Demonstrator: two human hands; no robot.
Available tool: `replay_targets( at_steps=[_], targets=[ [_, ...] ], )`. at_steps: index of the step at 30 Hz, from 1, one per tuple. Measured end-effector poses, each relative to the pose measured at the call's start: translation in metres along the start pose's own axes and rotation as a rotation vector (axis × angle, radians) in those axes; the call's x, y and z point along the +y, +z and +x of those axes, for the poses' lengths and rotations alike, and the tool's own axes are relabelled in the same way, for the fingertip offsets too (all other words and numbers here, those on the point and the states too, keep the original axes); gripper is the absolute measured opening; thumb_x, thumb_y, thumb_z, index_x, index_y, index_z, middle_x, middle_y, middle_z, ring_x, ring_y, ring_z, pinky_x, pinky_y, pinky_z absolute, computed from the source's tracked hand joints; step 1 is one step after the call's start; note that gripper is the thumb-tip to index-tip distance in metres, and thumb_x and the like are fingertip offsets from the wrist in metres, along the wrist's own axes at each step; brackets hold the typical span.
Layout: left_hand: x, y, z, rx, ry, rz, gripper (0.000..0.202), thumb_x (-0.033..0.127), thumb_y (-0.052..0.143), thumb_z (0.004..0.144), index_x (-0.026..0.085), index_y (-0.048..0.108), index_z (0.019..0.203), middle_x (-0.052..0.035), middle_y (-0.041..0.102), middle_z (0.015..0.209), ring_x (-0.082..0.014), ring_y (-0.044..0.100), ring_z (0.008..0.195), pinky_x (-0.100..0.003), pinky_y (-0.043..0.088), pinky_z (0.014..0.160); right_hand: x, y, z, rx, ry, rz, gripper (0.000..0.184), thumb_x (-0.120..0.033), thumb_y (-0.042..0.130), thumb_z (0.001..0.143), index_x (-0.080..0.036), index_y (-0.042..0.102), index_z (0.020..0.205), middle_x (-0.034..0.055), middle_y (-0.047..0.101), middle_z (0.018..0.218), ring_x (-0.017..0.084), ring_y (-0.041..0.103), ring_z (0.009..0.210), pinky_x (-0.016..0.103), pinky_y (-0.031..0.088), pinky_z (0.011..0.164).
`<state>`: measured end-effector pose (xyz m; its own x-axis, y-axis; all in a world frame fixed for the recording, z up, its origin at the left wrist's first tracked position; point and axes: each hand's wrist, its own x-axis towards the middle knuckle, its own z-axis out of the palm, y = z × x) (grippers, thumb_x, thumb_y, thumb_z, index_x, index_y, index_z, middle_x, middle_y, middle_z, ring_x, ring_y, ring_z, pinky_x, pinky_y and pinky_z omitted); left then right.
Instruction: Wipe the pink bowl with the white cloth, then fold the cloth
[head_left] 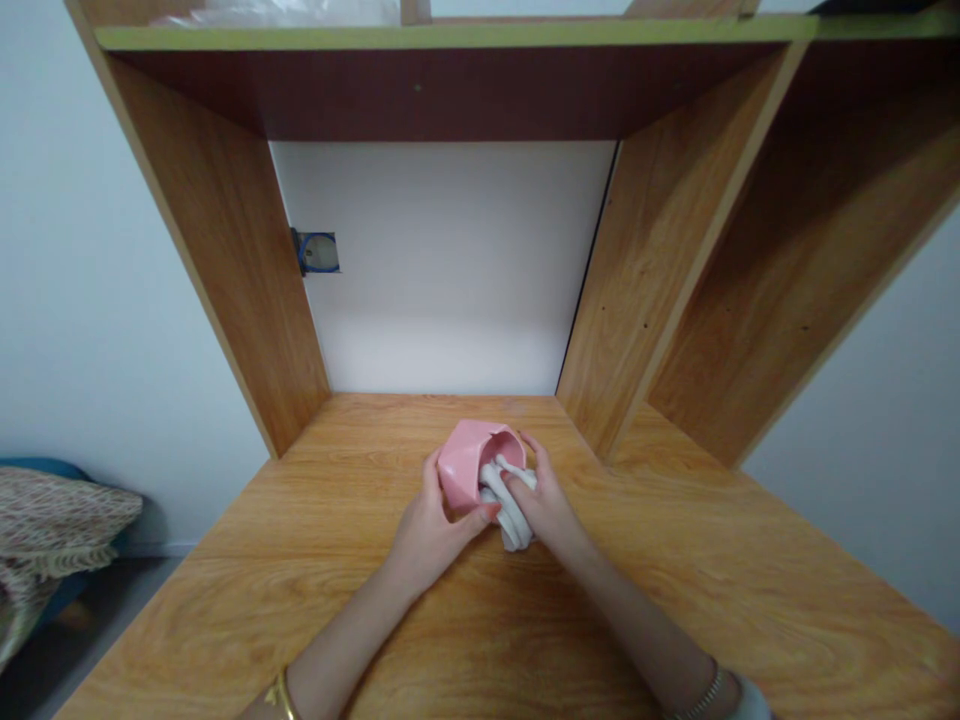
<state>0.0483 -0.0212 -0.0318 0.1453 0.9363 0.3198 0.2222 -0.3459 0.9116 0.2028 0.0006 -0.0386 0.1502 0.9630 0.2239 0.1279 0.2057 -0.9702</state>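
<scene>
A pink faceted pot (463, 462) is tilted on its side over the wooden desk, its round mouth turned toward me and to the right. My left hand (436, 527) grips it from the left, with the thumb along the lower rim. Bunched at the mouth is a white cloth (510, 508), partly inside the pot and partly hanging below it. My right hand (545, 500) is closed on that cloth, thumb pressed into it, while its fingers reach behind the pot's right rim and are partly hidden.
The wooden desktop (315, 570) spreads around my arms. Wooden side panels (217, 240) and a divider (637, 260) rise from it, under a shelf (450, 90). A socket opening (319, 252) sits in the white back panel. At left is a chair with a woven throw (60, 520).
</scene>
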Motion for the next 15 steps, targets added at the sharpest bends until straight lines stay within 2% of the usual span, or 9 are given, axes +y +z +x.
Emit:
replay_targets(
  at_steps=[4, 9, 15],
  targets=[
    [0.002, -0.001, 0.001, 0.057, -0.005, -0.041, 0.064, 0.038, 0.064, 0.071, 0.017, 0.033, 0.123, -0.0104, 0.055, 0.113, -0.0211, 0.057, 0.096, -0.032, 0.046, 0.081, 0.005, 0.002, 0.001, -0.046, 0.021, -0.009, 0.063, -0.024, 0.053, 0.07, -0.02, 0.026, 0.127, 0.004, 0.061, 0.093, 0.017, 0.061, 0.076, 0.031, 0.049, 0.068],
    [0.003, -0.005, 0.002, 0.079, 0.023, 0.056, 0.059, 0.036, 0.064, 0.07, 0.017, 0.039, 0.12, -0.0092, 0.058, 0.107, -0.0217, 0.057, 0.094, -0.033, 0.045, 0.082, 0.001, -0.001, 0.002, -0.051, 0.03, -0.133, 0.064, -0.021, 0.059, 0.063, -0.019, 0.034, 0.122, 0.0017, 0.061, 0.085, 0.016, 0.059, 0.074, 0.03, 0.048, 0.069],
    [0.009, -0.01, 0.003, 0.047, 0.01, 0.189, 0.056, 0.04, 0.06, 0.07, 0.015, 0.045, 0.117, -0.0086, 0.061, 0.1, -0.0221, 0.059, 0.089, -0.032, 0.046, 0.079, -0.012, -0.006, 0.0, -0.089, 0.083, -0.217, 0.071, -0.018, 0.055, 0.064, -0.015, 0.026, 0.129, -0.0017, 0.059, 0.072, 0.015, 0.057, 0.063, 0.028, 0.046, 0.06]
  ],
)
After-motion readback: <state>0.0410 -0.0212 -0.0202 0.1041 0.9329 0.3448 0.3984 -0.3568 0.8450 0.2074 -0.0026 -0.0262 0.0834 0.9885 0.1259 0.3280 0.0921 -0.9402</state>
